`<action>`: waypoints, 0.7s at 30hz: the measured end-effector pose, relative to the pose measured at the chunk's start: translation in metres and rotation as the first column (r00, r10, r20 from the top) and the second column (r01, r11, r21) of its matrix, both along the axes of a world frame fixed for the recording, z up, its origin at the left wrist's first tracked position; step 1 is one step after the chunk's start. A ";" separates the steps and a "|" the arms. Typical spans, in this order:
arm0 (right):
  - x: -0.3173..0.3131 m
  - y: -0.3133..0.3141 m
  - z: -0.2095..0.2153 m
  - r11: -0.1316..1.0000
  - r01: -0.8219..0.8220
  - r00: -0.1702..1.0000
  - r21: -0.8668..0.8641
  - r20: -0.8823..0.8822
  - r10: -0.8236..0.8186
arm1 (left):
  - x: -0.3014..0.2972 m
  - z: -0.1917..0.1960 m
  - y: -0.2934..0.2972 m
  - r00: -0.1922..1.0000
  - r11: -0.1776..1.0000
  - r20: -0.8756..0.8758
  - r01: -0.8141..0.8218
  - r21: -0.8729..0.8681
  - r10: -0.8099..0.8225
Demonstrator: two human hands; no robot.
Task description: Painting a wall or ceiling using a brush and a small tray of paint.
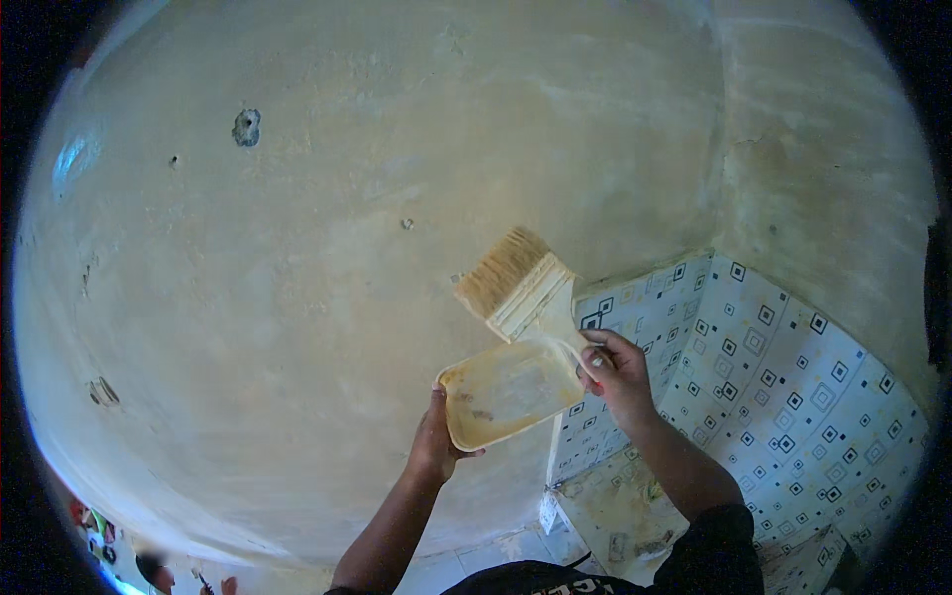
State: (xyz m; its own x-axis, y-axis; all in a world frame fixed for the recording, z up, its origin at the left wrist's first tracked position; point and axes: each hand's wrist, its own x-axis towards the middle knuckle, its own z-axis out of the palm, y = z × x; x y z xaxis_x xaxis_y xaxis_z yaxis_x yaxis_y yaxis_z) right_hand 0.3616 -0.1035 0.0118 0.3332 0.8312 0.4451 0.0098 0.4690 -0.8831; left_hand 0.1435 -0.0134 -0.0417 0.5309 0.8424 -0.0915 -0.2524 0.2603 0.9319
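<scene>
Against a pale plastered wall (327, 297), two hands hold a brush and a tray.

Raised before the rough, pitted wall, the right hand (617, 375) grips the pale handle of a wide flat paintbrush (516, 286), its tan bristles fanned up and to the left. Just below it, the left hand (436, 441) holds a shallow rectangular plastic tray (508, 392) by its lower left corner, fingers seemingly curled under the rim; the tray is smeared cream inside. Patterned tiles (783, 387) with small black squares cover the lower right.

Wide brush (516, 283) tilted, bristles up-left; shallow yellowish tray (508, 392) below.
</scene>
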 end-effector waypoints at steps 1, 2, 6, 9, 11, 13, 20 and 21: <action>0.003 0.000 -0.003 0.998 0.057 0.991 0.037 0.117 -0.061 | 0.001 0.001 -0.001 1.000 1.000 0.002 0.013 0.007 -0.013; 0.010 0.002 -0.009 0.982 0.129 0.942 0.140 0.293 -0.166 | 0.001 0.003 -0.002 1.000 1.000 -0.001 0.017 0.011 -0.017; 0.005 -0.009 -0.010 0.931 0.235 0.774 0.280 0.525 -0.353 | 0.004 0.004 -0.001 0.999 1.000 -0.022 -0.025 -0.007 0.025; 0.016 -0.015 -0.012 0.968 0.228 0.750 0.106 0.615 -0.244 | 0.009 0.001 -0.001 1.000 1.000 -0.018 -0.023 -0.017 0.022; 0.021 -0.017 -0.012 0.962 0.246 0.696 0.116 0.670 -0.258 | 0.014 -0.001 0.002 1.000 0.999 -0.010 -0.020 -0.031 0.020; 0.026 -0.019 -0.020 0.945 0.264 0.721 0.194 0.611 -0.327 | 0.022 0.000 0.002 1.000 0.999 -0.004 -0.010 -0.045 0.010; 0.052 -0.035 -0.029 0.930 0.326 0.696 0.171 0.623 -0.358 | 0.049 -0.001 0.000 1.000 0.999 0.017 -0.014 -0.031 0.014; 0.056 -0.038 -0.026 0.927 0.332 0.692 0.172 0.624 -0.364 | 0.052 0.000 -0.002 1.000 0.998 0.016 -0.014 -0.062 0.015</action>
